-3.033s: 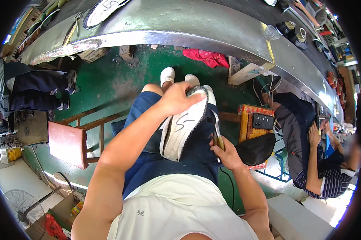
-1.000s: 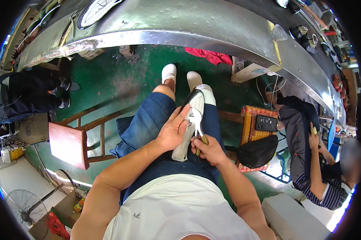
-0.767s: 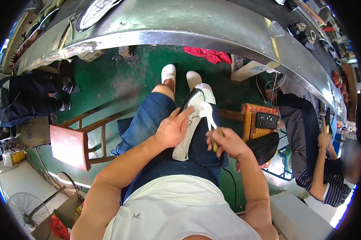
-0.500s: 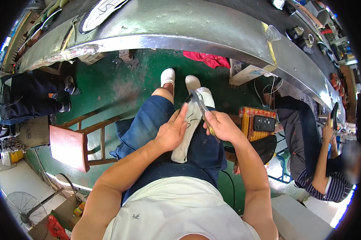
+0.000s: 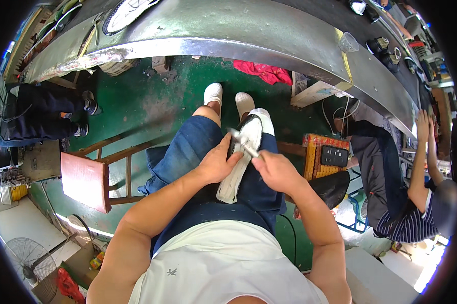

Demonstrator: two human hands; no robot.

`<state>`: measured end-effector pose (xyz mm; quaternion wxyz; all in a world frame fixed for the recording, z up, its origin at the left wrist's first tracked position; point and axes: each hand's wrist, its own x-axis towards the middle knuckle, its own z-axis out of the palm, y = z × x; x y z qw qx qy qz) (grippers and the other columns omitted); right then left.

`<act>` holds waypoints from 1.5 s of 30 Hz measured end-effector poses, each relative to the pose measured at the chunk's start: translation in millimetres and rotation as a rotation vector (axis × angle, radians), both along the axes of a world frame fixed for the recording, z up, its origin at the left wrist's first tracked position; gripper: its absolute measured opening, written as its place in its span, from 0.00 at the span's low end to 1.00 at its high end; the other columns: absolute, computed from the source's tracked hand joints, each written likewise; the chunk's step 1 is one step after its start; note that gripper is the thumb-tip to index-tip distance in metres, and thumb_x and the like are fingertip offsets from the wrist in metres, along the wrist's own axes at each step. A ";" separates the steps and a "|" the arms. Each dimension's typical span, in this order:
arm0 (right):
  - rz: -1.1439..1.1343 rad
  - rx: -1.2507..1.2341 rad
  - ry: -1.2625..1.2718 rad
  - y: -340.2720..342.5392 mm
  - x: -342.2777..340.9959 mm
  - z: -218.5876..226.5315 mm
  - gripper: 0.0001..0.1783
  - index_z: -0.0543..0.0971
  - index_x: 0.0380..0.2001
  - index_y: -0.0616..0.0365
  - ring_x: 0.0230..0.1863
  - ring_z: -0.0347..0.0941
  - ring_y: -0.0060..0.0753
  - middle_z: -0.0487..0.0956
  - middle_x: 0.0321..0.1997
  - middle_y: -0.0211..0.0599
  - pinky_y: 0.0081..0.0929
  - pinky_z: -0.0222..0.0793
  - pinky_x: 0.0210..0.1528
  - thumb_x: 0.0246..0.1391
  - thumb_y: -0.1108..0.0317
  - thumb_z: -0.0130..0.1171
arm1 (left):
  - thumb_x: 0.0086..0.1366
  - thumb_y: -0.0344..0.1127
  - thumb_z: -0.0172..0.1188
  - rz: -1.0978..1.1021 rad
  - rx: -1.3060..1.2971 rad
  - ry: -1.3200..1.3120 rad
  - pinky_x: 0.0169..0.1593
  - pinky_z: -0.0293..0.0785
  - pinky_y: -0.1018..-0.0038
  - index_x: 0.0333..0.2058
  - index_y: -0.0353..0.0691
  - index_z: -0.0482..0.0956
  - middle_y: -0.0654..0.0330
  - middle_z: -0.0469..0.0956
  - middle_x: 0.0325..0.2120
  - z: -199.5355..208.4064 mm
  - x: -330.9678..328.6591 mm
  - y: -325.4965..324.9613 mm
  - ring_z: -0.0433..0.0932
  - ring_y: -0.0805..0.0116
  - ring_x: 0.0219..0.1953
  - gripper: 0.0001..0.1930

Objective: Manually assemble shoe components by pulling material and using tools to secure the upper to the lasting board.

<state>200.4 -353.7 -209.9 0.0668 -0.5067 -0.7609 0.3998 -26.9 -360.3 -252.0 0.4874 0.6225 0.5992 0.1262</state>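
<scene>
A shoe upper (image 5: 232,177) lies bottom up along my right thigh, its pale underside ringed by a dark edge at the toe. My left hand (image 5: 217,163) grips its left side, fingers stretched along the edge and thumb over the underside. Closed in my right hand (image 5: 276,171) are metal lasting pincers (image 5: 248,147), somewhat blurred; their head is over the front part of the shoe, close to my left fingertips. Most of their handles are hidden by my fist. White cloth or lining (image 5: 265,120) shows beyond the toe.
A metal-edged workbench (image 5: 208,30) curves ahead, with another shoe piece (image 5: 127,14) and a clear cup (image 5: 348,42) on it. A wooden stool (image 5: 84,181) stands left; a phone (image 5: 334,156) lies on a woven seat at right. People sit on both sides.
The pincers have turned in my right hand, their head now lying across the shoe. My left hand has drawn its thumb onto the shoe. At right, the co-worker's hands have moved up toward the bench.
</scene>
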 end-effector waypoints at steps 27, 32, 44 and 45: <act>0.018 -0.660 0.008 -67.7 20.7 3.7 0.21 0.77 0.41 0.62 0.36 0.80 0.56 0.81 0.36 0.51 0.49 0.75 0.41 0.64 0.52 0.58 | 0.68 0.39 0.63 0.002 -0.437 -0.481 0.71 0.55 0.69 0.76 0.48 0.33 0.46 0.60 0.70 -23.8 -24.4 3.7 0.61 0.55 0.71 0.51; 0.097 -0.017 -0.184 -98.7 5.0 15.3 0.21 0.77 0.42 0.62 0.36 0.81 0.52 0.82 0.35 0.48 0.47 0.76 0.42 0.64 0.52 0.58 | 0.67 0.38 0.62 0.066 -0.455 -0.652 0.72 0.55 0.68 0.76 0.53 0.29 0.45 0.55 0.72 -20.1 -19.3 -8.9 0.59 0.55 0.71 0.53; 0.013 -1.177 0.310 -78.5 60.5 -32.3 0.26 0.80 0.46 0.63 0.37 0.82 0.28 0.84 0.40 0.35 0.27 0.75 0.30 0.74 0.48 0.45 | 0.70 0.44 0.58 -0.103 -0.264 -0.243 0.75 0.45 0.63 0.74 0.42 0.23 0.35 0.27 0.74 -22.9 -21.4 -70.4 0.35 0.42 0.78 0.53; -0.010 -1.241 0.328 -74.1 63.1 -27.3 0.26 0.80 0.46 0.63 0.36 0.82 0.28 0.83 0.40 0.35 0.27 0.75 0.29 0.73 0.48 0.45 | 0.69 0.43 0.59 -0.163 -0.269 -0.238 0.76 0.41 0.62 0.73 0.44 0.18 0.34 0.21 0.74 -22.6 -24.8 -72.0 0.27 0.43 0.78 0.55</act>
